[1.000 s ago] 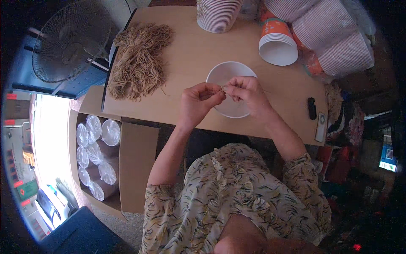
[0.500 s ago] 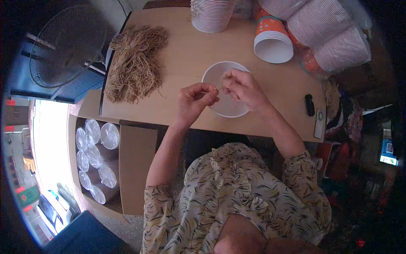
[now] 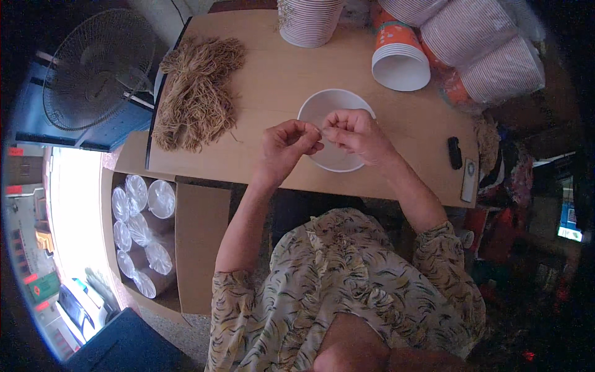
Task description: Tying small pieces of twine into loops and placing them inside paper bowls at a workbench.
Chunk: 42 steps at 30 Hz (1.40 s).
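My left hand [image 3: 288, 149] and my right hand [image 3: 354, 137] meet at their fingertips above a white round bowl [image 3: 339, 166] on the table. Both hands are pinched closed. What lies between the fingertips is too small to make out. The right hand covers part of the bowl's rim and inside. A heap of tan, stringy strands [image 3: 197, 93] lies left of the hands at the table's edge.
Stacked paper cups [image 3: 310, 23] stand at the back; an orange and white stack [image 3: 401, 65] and wrapped stacks [image 3: 468, 31] fill the back right. A black object [image 3: 455, 153] lies right. A cardboard box [image 3: 201, 248] holds plastic-wrapped stacks [image 3: 158, 257]. A fan [image 3: 99, 68] stands left.
My right hand has come down slightly, and its fingertips now meet those of my left hand. The left hand stays almost where it was.
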### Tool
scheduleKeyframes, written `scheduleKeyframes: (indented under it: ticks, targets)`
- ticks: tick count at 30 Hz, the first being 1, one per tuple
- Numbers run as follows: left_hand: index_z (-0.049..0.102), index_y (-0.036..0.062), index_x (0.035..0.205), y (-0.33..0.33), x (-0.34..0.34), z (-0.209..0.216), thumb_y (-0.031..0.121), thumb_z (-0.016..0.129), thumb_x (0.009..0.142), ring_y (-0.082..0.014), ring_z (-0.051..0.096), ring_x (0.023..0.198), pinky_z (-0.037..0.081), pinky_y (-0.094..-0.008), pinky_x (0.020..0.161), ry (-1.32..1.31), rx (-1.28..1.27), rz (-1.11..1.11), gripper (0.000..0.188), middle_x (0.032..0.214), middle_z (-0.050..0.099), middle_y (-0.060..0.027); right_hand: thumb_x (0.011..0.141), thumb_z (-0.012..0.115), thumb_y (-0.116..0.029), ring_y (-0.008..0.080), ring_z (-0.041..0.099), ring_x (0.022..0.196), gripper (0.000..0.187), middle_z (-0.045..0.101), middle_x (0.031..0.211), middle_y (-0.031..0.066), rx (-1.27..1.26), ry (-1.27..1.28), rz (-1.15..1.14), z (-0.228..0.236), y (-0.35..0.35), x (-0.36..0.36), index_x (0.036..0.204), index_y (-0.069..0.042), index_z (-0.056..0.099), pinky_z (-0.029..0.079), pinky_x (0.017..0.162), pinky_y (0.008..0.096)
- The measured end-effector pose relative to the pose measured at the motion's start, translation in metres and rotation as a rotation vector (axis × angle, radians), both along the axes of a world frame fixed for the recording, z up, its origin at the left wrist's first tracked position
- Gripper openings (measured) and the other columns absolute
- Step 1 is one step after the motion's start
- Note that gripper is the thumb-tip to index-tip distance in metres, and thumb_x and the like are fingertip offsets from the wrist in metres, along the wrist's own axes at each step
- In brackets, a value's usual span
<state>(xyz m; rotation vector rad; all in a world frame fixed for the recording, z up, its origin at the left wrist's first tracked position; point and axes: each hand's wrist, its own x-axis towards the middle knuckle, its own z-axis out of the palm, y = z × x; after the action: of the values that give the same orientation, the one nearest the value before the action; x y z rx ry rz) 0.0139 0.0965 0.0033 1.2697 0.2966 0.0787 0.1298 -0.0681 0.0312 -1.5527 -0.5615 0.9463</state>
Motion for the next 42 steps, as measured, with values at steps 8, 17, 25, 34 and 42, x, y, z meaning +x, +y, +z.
scheduleKeyframes:
  ticks: [8, 17, 25, 34, 42]
  targets:
    - [0.065, -0.0011, 0.101, -0.001, 0.001, -0.007, 0.01, 0.067, 0.093, -0.015, 0.069, 0.079, 0.057, -0.0273, 0.072, -0.088, 0.027, 0.024, 0.014, 0.086, 0.069, -0.0061, 0.091, 0.065, -0.012, 0.0002, 0.044, 0.055, 0.008, 0.053, 0.069, -0.0068, 0.056, 0.035, 0.007, -0.008, -0.003, 0.001, 0.094, -0.005, 0.062, 0.03, 0.047, 0.0179]
    - [0.065, -0.001, 0.101, 0.001, -0.002, 0.0, 0.007, 0.068, 0.091, -0.0161, 0.07, 0.076, 0.059, -0.0276, 0.07, -0.074, -0.057, -0.003, 0.013, 0.088, 0.071, -0.008, 0.094, 0.063, -0.011, 0.0, 0.046, 0.06, 0.008, 0.055, 0.072, -0.0065, 0.086, -0.163, 0.071, -0.005, -0.002, -0.004, 0.097, -0.005, 0.061, 0.035, 0.051, 0.0177]
    - [0.066, -0.0006, 0.102, 0.0, -0.005, 0.002, 0.01, 0.068, 0.092, -0.0158, 0.07, 0.079, 0.057, -0.0282, 0.074, -0.033, -0.066, 0.012, 0.014, 0.087, 0.071, -0.0082, 0.094, 0.064, -0.012, 0.0008, 0.046, 0.059, 0.009, 0.054, 0.072, -0.0043, 0.117, 0.025, -0.013, -0.012, -0.001, -0.007, 0.097, -0.005, 0.059, 0.033, 0.048, 0.0181]
    - [0.062, 0.0005, 0.102, -0.002, -0.005, -0.005, 0.01, 0.064, 0.095, -0.0162, 0.069, 0.083, 0.057, -0.0295, 0.077, -0.082, -0.135, 0.014, 0.012, 0.093, 0.07, -0.0083, 0.094, 0.06, -0.017, 0.0014, 0.046, 0.058, 0.012, 0.054, 0.073, -0.0038, 0.089, 0.083, -0.074, -0.01, 0.001, -0.013, 0.091, -0.006, 0.059, 0.034, 0.048, 0.0174]
    - [0.062, 0.0002, 0.103, -0.002, -0.005, -0.008, 0.008, 0.064, 0.094, -0.0158, 0.069, 0.082, 0.058, -0.0306, 0.077, -0.101, -0.148, 0.006, 0.012, 0.092, 0.071, -0.0094, 0.096, 0.06, -0.023, 0.0013, 0.044, 0.054, 0.018, 0.054, 0.069, -0.0038, 0.022, 0.133, -0.029, -0.004, -0.001, -0.006, 0.091, -0.006, 0.06, 0.032, 0.047, 0.0171]
